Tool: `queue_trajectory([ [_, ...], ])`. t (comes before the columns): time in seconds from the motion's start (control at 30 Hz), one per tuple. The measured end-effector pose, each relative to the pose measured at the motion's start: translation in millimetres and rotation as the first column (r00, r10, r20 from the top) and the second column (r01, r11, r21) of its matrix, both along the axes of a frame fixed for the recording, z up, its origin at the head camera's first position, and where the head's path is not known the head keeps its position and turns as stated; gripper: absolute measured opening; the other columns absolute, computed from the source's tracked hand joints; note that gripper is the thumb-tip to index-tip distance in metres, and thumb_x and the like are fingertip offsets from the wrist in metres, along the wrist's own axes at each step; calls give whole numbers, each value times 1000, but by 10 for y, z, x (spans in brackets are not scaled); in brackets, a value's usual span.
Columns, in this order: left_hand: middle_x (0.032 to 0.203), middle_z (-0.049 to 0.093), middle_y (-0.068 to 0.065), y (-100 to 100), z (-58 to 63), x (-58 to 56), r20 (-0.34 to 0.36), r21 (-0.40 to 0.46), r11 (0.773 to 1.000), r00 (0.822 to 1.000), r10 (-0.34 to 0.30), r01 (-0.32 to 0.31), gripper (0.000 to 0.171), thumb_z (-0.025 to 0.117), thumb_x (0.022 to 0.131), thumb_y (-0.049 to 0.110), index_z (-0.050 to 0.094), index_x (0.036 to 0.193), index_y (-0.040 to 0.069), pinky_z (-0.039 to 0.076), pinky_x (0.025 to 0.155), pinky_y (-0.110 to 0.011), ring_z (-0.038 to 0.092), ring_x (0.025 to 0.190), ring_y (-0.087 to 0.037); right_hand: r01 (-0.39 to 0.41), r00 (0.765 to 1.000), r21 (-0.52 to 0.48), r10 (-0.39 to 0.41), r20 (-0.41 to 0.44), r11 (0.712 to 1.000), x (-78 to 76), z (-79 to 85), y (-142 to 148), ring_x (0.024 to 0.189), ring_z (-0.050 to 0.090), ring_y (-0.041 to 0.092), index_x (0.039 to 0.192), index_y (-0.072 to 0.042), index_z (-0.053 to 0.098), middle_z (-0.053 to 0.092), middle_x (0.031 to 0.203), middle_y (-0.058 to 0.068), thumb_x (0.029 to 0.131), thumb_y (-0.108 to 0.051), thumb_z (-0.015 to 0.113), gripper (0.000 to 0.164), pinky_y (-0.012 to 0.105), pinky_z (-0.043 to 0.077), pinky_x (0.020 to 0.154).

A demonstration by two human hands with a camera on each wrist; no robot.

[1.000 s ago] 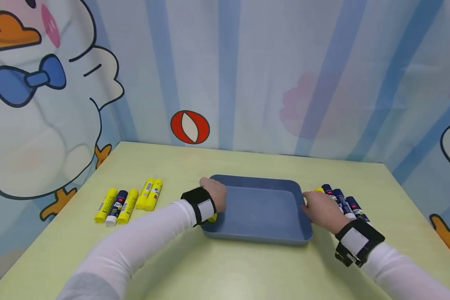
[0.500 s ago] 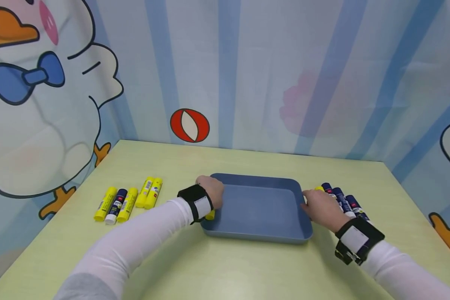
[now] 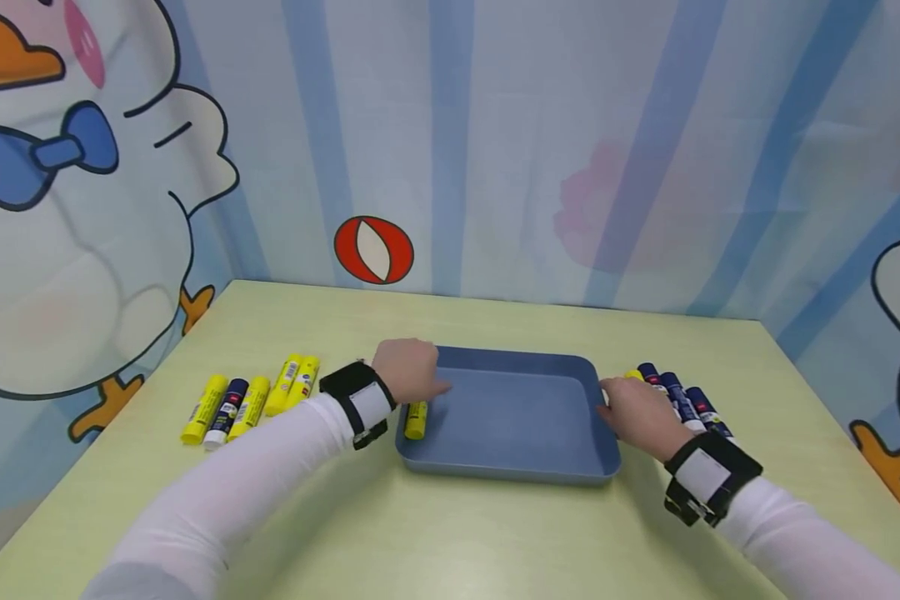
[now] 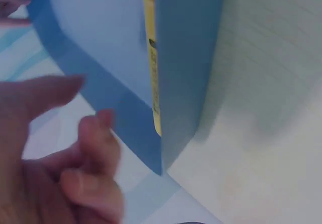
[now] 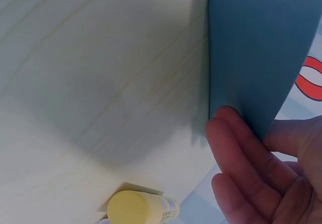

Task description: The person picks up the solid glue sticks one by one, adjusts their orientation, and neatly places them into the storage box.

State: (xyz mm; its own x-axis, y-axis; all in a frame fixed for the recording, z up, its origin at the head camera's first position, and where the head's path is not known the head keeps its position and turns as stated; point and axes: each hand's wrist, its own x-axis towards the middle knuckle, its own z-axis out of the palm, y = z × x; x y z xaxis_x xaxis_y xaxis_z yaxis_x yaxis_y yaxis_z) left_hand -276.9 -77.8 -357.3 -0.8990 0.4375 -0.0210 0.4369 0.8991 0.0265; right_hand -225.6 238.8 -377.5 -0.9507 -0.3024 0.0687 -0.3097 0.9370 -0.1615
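A blue-grey tray [image 3: 513,429] lies on the table before me. In it, along the left wall, lies one yellow glue stick [image 3: 416,422], partly hidden by my left hand [image 3: 407,371] in the head view. That hand hovers over the tray's left rim, holding nothing. In the left wrist view its thumb and forefinger stand apart, and the glue stick [image 4: 152,63] shows behind the tray wall. My right hand [image 3: 641,415] pinches the right rim; the right wrist view has its fingers [image 5: 246,168] against the outer wall, with the thumb on the other side.
Left of the tray are several glue sticks, yellow ones [image 3: 204,410] and a dark blue one [image 3: 227,414]. More, mostly dark blue [image 3: 678,398], lie beside my right hand. A printed cloth [image 3: 525,150] hangs behind the table [image 3: 450,533].
My left hand has let go of the yellow glue stick, leaving it in the tray, and has moved up and left with the fingers parted. My right hand stays on the rim.
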Motion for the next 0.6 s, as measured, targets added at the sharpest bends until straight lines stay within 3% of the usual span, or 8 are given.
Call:
queue_trajectory([
  [0.07,50,38,4,-75,35,12,4,122,992,1000,-4,3,41,67,90,40,51,62,13,33,43,-26,46,46,-12,3,1000,-4,-3,-7,1000,8,-3,2,51,50,14,87,1,64,52,59,0,88,-5,68,8,29,41,46],
  [0.17,58,50,2,-216,53,31,29,274,961,999,24,-31,30,65,92,38,59,81,11,37,47,-26,50,52,-14,6,1000,-5,-6,-10,1000,12,0,0,52,50,14,86,1,64,53,60,0,88,-5,68,7,29,41,46],
  [0.3,72,58,-2,-390,40,57,89,386,912,990,112,-138,32,62,94,38,57,102,8,42,52,-29,53,58,-17,8,1000,-1,-8,-8,1000,8,6,-3,52,51,14,86,1,64,54,61,1,88,-6,68,7,30,42,47],
  [0.43,74,62,-4,-482,10,62,209,379,892,962,176,-245,34,61,95,40,57,103,7,43,53,-29,57,58,-19,13,1000,-5,-13,-1,1000,2,-1,0,52,51,14,86,0,64,54,60,0,88,-6,68,8,30,42,46],
  [0.6,67,67,-5,-471,-30,67,364,299,908,915,176,-294,33,60,96,38,63,93,5,43,51,-27,62,52,-19,26,1000,-6,-26,12,1000,-12,-15,7,52,51,14,85,-1,64,53,60,0,88,-7,68,8,29,41,46],
])
